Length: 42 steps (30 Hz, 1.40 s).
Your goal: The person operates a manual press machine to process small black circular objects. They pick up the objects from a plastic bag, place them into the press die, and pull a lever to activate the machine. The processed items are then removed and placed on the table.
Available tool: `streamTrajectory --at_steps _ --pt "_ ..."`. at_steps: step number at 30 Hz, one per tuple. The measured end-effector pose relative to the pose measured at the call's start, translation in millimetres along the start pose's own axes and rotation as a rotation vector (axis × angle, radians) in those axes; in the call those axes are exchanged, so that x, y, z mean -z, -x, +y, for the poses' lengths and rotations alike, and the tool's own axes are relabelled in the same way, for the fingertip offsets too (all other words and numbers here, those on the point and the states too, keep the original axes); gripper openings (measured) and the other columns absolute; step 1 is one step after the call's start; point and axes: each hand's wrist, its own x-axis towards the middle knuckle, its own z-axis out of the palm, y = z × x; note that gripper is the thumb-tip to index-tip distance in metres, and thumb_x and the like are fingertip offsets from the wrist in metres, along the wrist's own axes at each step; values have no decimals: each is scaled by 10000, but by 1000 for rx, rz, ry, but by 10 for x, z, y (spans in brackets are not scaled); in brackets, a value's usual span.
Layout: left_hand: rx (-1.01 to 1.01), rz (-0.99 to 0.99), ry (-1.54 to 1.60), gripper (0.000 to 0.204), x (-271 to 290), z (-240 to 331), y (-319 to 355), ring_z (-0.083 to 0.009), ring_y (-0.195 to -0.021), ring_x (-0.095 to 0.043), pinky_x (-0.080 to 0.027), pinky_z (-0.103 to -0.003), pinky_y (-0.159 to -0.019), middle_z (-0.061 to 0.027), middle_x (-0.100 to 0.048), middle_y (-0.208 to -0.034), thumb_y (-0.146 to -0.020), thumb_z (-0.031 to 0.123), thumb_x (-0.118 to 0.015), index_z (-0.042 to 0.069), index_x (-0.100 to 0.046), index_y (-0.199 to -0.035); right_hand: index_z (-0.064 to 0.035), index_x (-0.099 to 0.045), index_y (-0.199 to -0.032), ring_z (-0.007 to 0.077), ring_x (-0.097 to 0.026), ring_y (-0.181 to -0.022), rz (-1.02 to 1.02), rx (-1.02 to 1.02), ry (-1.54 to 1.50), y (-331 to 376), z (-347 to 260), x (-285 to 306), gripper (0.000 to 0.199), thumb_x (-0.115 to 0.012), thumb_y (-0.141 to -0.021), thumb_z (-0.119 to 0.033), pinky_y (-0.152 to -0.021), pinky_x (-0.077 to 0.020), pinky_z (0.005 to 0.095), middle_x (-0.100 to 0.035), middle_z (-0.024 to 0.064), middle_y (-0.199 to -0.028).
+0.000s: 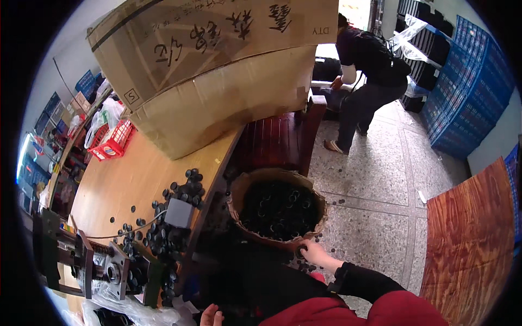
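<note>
Right fingers [306, 248] closed on dark round piece [299, 251] beside carton [243, 186]; left fingers [210, 314] curled, grip unclear.

Bright floor [399, 141], bowed outer edges

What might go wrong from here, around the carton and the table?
The right hand is at the near rim of the open carton; the ragged edge might catch the fingers.
Dark round pieces are heaped near the edge of the table, so a bump might tip some off.
Small dark pieces on the floor might slide underfoot.
</note>
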Motion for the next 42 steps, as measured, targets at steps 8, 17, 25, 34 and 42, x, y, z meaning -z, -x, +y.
streamTrajectory --at_steps 8,17,25,34,42 --pt "86 -83 -9 363 -328 330 -69 -158 -1097 -587 -466 -277 -938 -112 -634 -1184 -900 37 -644 -24 -571 -1250 -87 -639 -1152 383 -611 -1054 -100 245 -177 -302 -108 -425 310 -611 -884 -241 -896 -493 433 -650 190 -1124" --pt "134 -5 137 330 -113 -20 206 -139 -1026 -610 -477 -269 -897 -91 -636 -1184 -916 74 -642 1 -589 -1233 -99 -583 -1310 204 -646 -903 -454 234 -435 -226 -1384 -467 390 -572 -921 -117 -761 -542 302 -621 157 -1155" --pt "138 51 208 332 87 -187 262 -134 -1076 -595 -463 -263 -943 -82 -641 -1176 -919 85 -646 1 -593 -1236 -61 -575 -1317 154 -623 -960 -562 360 -412 -71 -1982 -637 386 -525 -934 -59 -770 -546 282 -610 105 -1195" --pt "141 103 294 326 323 -425 326 -146 -990 -606 -483 -281 -845 -80 -646 -1153 -922 102 -636 -1 -596 -1229 -27 -565 -1208 124 -625 -890 -415 576 -584 -159 -3267 -270 266 -577 -955 -107 -743 -557 275 -635 70 -1051" --pt "213 145 348 348 681 -524 398 -151 -1118 -581 -449 -280 -981 -87 -632 -1190 -907 65 -648 -1 -586 -1243 -4 -600 -1169 125 -616 -801 -59 574 -513 -1124 -3749 -66 285 -624 -924 -147 -704 -521 263 -655 64 -930"
